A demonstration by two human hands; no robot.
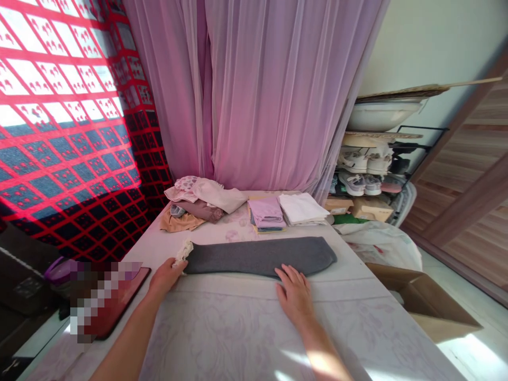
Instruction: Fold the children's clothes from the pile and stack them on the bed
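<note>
Centre stage, a dark grey garment [254, 255] was seen stretched crosswise in one long, narrow strip, its cream frilled end [185, 250] turned to the left. That frilled end was gripped by the left hand [165, 276], fingers drawn in; at the near edge, towards the other end, the strip was touched by the right hand [294, 293] — palm down, fingers loosely spread. All of it was borne by a pale patterned cover [238, 328].

Just beyond, the far side was hemmed in: a folded lilac stack [265, 211] and, right beside it, a white folded pile [304, 208]. To the left of these, a loose heap of pink, brown and tan clothes [202, 201] was bunched up. Nearer, at the left edge, a flat red object [119, 312] was partly hidden by pixelation.

Further out, the back was closed off by a mauve curtain [270, 95], the left by a red-gridded cloth [75, 95]. On the right, sneakers [357, 159] were shelved beneath a white basin [383, 115]; below, a pale plastic bag [384, 246] and an open cardboard box [444, 320] were crowded against the cover's edge — with a wood-grained panel [468, 169] seen behind.
</note>
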